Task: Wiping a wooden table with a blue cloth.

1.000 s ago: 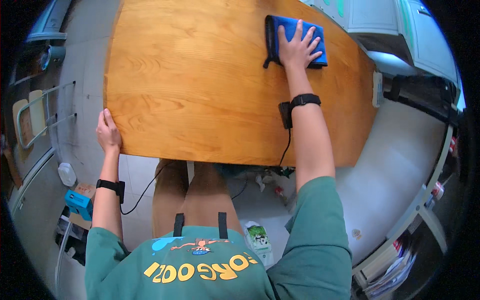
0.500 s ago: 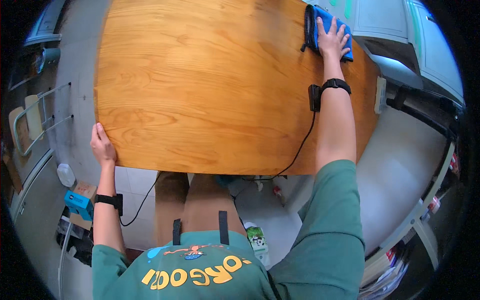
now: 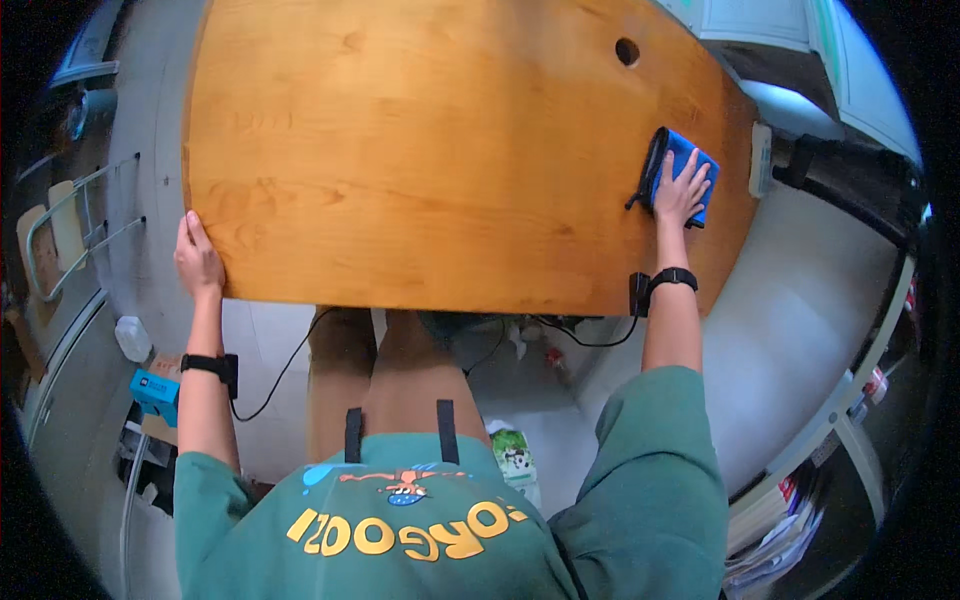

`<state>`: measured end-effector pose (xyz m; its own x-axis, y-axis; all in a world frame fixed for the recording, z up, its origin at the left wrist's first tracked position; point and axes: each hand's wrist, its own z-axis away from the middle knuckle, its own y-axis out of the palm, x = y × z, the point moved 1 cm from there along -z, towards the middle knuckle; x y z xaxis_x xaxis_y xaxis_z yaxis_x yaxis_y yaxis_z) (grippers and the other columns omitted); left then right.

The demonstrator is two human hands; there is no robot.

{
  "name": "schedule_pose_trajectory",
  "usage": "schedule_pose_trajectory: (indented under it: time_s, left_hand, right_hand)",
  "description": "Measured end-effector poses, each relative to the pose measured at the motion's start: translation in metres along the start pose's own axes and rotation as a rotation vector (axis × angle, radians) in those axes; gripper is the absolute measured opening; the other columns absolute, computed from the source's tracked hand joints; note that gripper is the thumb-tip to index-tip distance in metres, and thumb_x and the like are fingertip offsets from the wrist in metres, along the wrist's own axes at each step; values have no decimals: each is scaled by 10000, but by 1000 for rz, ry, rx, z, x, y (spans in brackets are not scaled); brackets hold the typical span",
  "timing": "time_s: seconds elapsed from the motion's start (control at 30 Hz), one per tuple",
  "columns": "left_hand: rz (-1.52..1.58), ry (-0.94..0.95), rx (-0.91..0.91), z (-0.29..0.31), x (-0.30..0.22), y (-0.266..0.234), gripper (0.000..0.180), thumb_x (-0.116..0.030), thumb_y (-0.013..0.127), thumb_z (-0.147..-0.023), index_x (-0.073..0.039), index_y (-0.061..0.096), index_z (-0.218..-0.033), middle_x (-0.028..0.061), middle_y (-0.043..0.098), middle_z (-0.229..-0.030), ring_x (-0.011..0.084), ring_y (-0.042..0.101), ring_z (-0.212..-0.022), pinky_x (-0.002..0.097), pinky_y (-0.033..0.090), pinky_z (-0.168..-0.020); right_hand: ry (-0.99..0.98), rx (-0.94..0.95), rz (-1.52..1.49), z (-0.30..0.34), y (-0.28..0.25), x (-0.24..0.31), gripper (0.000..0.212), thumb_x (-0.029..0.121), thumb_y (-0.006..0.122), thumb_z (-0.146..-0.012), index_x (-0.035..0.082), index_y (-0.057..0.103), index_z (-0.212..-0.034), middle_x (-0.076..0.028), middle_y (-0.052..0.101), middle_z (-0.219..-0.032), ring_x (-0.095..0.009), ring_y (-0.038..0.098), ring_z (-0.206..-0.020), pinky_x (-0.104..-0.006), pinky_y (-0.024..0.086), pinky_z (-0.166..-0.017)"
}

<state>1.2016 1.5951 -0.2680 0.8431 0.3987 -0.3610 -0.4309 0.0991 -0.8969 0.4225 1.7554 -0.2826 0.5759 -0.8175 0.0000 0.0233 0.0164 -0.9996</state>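
Note:
A folded blue cloth [image 3: 709, 175] with black trim and a dark cord lies on the right part of the wooden table [image 3: 430, 170]. My right hand [image 3: 683, 190] presses flat on it, fingers spread out. At the near left corner of the table, my left hand [image 3: 199, 258] grips the edge, with its fingers close together. Part of that hand's hold, under the rim, is hidden. Both wrists wear black straps with small dark boxes, and cables run from them.
Toward the far right, the tabletop has a round dark hole [image 3: 627, 52]. White cabinets [image 3: 755, 22] stand beyond it. A metal rack [image 3: 90, 225] is on the left, above a blue box [image 3: 155, 397]. Papers [image 3: 775, 545] are stacked at lower right. A black cable [image 3: 590, 344] hangs below the near edge.
My right hand and the blue cloth have come toward me along the table's right side, uncovering the round hole. My left hand stays at the corner; the view has shifted slightly.

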Motion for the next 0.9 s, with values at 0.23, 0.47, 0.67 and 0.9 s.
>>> schedule_pose_trajectory:
  time_s: [0.23, 0.47, 0.67, 0.9]
  left_hand:
    - [22, 4, -22, 0, 1, 8, 635, -541, 420, -1128, -31, 680, -1402, 242, 701, -1366, 431, 657, -1266, 444, 510, -1044]
    - [3, 82, -96, -7, 9, 11, 637, -598, 387, -1112, -102, 725, -1326, 225, 758, -1208, 462, 693, -1145, 500, 539, -945]
    - [12, 54, -62, -4, 3, 8, 644, -570, 396, -1123, -56, 709, -1351, 242, 732, -1279, 447, 672, -1209, 481, 521, -993]
    - [49, 120, -114, -8, 17, 14, 632, -558, 402, -1127, -55, 716, -1346, 224, 752, -1244, 431, 688, -1175, 466, 530, -990]
  right_hand:
    - [-273, -41, 21, 175, -8, -10, 842, 693, 527, -1021, 277, 300, -1718, -169, 182, -1799, -482, 151, -1635, -732, 114, -1259]
    - [-326, 61, -20, 316, -22, 32, 908, 680, 570, -997, 187, 311, -1715, -223, 128, -1798, -518, 79, -1637, -737, 46, -1258]
    - [-227, 17, -60, 300, -14, 74, 911, 663, 541, -1009, 160, 275, -1720, -231, 98, -1798, -557, 36, -1624, -810, 53, -1205]
    - [-243, -42, -48, 160, -4, 104, 964, 778, 440, -995, 200, 219, -1734, -230, 104, -1794, -547, 64, -1622, -818, 55, -1203]
